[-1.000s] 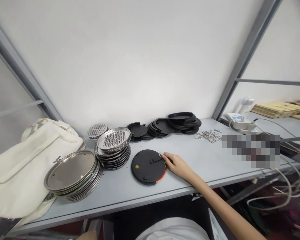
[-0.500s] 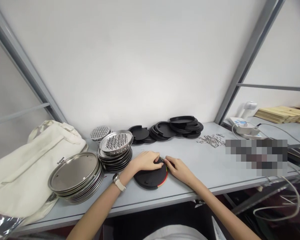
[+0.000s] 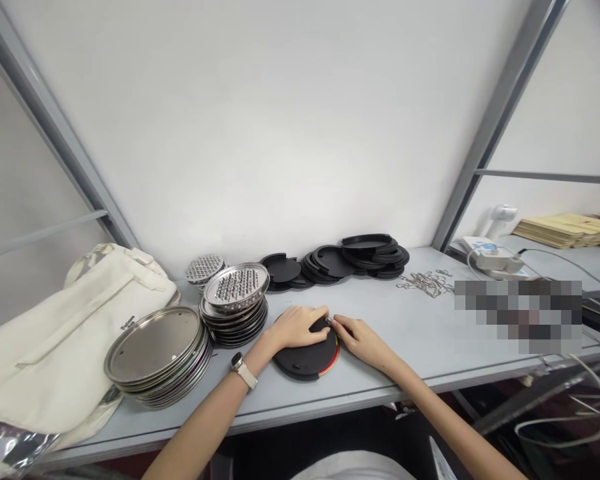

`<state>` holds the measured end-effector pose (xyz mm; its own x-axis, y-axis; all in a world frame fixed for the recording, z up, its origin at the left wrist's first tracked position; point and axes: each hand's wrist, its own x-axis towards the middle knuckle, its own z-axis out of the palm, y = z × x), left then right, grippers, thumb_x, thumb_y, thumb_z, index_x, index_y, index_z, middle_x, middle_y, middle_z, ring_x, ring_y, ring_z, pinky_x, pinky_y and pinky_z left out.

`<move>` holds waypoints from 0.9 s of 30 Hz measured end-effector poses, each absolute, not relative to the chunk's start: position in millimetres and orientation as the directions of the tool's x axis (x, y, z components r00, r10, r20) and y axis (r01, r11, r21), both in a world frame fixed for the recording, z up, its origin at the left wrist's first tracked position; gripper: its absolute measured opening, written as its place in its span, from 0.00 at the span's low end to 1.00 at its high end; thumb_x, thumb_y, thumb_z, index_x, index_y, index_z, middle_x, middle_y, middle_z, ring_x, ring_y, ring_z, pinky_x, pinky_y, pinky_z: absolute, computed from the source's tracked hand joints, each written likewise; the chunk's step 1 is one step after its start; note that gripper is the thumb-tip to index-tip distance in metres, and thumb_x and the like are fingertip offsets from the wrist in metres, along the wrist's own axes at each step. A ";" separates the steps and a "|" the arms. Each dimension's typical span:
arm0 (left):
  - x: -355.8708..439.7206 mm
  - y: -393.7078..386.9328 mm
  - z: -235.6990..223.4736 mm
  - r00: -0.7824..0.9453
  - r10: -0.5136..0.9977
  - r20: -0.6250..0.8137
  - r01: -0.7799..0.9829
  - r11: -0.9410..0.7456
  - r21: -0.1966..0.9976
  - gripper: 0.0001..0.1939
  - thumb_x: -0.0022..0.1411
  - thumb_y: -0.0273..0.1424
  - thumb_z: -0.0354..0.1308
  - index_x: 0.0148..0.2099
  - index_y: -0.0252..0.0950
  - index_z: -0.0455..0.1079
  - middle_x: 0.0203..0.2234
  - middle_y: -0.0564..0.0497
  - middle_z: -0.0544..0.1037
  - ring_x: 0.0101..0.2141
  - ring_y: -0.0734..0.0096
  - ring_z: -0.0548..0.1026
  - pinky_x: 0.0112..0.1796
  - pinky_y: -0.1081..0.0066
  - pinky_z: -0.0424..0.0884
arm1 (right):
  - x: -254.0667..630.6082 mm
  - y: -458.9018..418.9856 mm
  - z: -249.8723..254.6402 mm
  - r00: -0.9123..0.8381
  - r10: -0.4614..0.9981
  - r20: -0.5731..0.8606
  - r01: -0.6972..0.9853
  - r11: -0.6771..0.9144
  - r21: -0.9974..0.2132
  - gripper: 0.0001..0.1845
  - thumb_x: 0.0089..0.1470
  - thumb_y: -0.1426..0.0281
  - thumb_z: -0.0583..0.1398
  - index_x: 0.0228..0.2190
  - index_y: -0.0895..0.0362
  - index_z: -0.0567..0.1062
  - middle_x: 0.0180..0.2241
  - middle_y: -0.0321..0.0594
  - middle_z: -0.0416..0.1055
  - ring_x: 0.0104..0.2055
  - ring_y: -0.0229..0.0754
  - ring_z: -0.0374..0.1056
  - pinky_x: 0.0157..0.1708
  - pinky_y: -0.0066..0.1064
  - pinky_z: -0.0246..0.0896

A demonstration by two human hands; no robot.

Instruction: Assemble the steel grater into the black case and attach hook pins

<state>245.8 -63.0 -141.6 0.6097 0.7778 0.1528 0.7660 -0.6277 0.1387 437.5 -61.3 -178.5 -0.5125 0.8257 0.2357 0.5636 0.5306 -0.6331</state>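
Observation:
A round black disc (image 3: 305,363) with a red and yellow curved edge lies flat on the table near its front. My left hand (image 3: 300,327) rests over the disc's upper part and holds it down, thumb and forefinger on either side of its upper right edge. At that edge, a small metal hook (image 3: 329,321) shows between the two hands. Thumb and forefinger of my right hand (image 3: 355,339) pinch together on the hook; its exact shape is mostly covered. Loose metal hooks (image 3: 426,283) lie in a pile further right.
Several metal discs are stacked (image 3: 155,350) at the left, beside a cream cloth bag (image 3: 75,333). Behind them stand perforated metal discs (image 3: 237,287). Black notched discs (image 3: 333,262) lie along the wall. A white device (image 3: 493,257) with cables sits at the right.
The whole view has shifted slightly to the right and down. Both hands stay at the disc's upper right edge, with only small finger movement at the metal hook.

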 end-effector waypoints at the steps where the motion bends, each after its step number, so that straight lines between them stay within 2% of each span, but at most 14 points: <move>1: 245.8 -63.1 -141.5 0.612 0.775 0.157 0.761 -0.631 0.150 0.12 0.61 0.40 0.49 0.44 0.40 0.63 0.29 0.52 0.74 0.29 0.67 0.71 0.29 0.72 0.58 | 437.5 -61.4 -178.6 -0.512 0.825 0.238 0.562 0.532 -0.634 0.17 0.61 0.63 0.44 0.26 0.55 0.65 0.23 0.35 0.66 0.25 0.38 0.62 0.28 0.27 0.52; 6: 246.2 -63.6 -141.0 0.591 0.795 0.139 0.757 -0.606 0.244 0.10 0.60 0.38 0.52 0.41 0.39 0.64 0.22 0.57 0.68 0.23 0.73 0.66 0.25 0.73 0.54 | 437.2 -61.9 -179.0 -0.511 0.823 0.247 0.556 0.536 -0.636 0.18 0.62 0.63 0.44 0.25 0.55 0.64 0.23 0.35 0.66 0.25 0.38 0.62 0.28 0.27 0.52; 16: 246.1 -60.9 -143.1 0.595 0.789 0.154 0.716 -0.608 0.342 0.10 0.58 0.37 0.53 0.40 0.39 0.64 0.20 0.59 0.63 0.21 0.77 0.61 0.24 0.74 0.53 | 437.0 -61.3 -182.2 -0.497 0.832 0.246 0.546 0.520 -0.657 0.18 0.61 0.61 0.44 0.23 0.55 0.61 0.20 0.33 0.62 0.23 0.37 0.59 0.25 0.27 0.49; 22: 244.9 -56.8 -144.1 0.597 0.787 0.156 0.718 -0.611 0.334 0.10 0.61 0.28 0.48 0.43 0.40 0.67 0.19 0.58 0.63 0.22 0.76 0.63 0.26 0.75 0.55 | 439.6 -56.7 -186.9 -0.456 0.857 0.240 0.526 0.477 -0.704 0.20 0.60 0.60 0.44 0.20 0.55 0.55 0.17 0.29 0.53 0.21 0.35 0.52 0.24 0.27 0.47; 27: 245.0 -57.0 -146.6 0.549 0.809 0.208 0.747 -0.587 0.311 0.10 0.59 0.33 0.51 0.44 0.39 0.63 0.20 0.58 0.65 0.22 0.74 0.65 0.25 0.74 0.56 | 438.6 -57.0 -184.8 -0.450 0.861 0.236 0.523 0.468 -0.712 0.19 0.60 0.61 0.45 0.20 0.55 0.55 0.18 0.29 0.53 0.22 0.35 0.52 0.24 0.27 0.48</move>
<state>245.0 -57.0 -146.6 0.5494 0.8093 0.2079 0.7474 -0.5872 0.3108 438.6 -57.0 -184.8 -0.4502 0.8613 0.2356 0.5230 0.4682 -0.7123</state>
